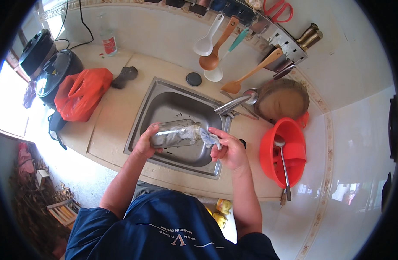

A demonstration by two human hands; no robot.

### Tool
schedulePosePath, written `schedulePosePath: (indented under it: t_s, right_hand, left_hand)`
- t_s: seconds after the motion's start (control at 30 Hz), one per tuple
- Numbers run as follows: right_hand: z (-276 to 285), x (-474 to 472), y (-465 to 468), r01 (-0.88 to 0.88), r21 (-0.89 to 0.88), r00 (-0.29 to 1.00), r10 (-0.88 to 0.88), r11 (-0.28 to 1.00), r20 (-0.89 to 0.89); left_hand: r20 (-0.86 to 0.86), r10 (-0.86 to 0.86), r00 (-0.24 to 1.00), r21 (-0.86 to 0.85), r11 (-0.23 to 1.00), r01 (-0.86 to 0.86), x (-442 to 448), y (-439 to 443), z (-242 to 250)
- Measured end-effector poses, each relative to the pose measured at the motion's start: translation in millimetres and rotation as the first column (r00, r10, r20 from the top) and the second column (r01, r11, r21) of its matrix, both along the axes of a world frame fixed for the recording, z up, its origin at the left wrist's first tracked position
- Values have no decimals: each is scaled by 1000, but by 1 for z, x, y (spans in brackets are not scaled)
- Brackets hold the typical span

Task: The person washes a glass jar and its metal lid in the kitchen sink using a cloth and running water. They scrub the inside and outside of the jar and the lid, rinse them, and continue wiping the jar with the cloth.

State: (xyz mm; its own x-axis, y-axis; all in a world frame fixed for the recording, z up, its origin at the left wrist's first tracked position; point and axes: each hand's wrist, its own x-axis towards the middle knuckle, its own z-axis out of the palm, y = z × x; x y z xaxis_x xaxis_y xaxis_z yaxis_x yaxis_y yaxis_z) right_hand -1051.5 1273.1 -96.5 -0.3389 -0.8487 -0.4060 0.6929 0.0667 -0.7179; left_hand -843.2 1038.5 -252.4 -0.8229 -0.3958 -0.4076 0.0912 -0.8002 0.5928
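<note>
Over the stainless steel sink (182, 100), my left hand (147, 141) grips the base end of a clear glass jar (174, 134), which lies tilted on its side. A pale blue-grey cloth (209, 137) fills part of the jar, and its end sticks out of the mouth towards the right. My right hand (230, 148) pinches that end between thumb and fingers. The curved metal faucet (233, 104) reaches over the sink's right side from behind. A round black lid (194, 79) lies behind the sink.
Right of the sink, a red plastic basin (264, 152) holds a ladle (284, 165); a round wooden cutting board (281, 100) stands behind. Utensils hang from a wall rack (277, 35). On the left are a red plastic bag (85, 94), a dark cloth (125, 77), a lidded cooker (61, 71) and a glass bottle (109, 44).
</note>
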Motion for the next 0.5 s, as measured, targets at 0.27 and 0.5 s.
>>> schedulePosePath:
  t_s: [0.27,0.5]
  right_hand:
    - [-35,-8,-7,76,-159,993,-60,984,105]
    - [-40,14,-43,12,114,712,71,993,-699]
  left_hand:
    - [-49,45,998,-10,999,-45,-5,2,8]
    - [26,-65,998,-46,997,66,-7,6,17]
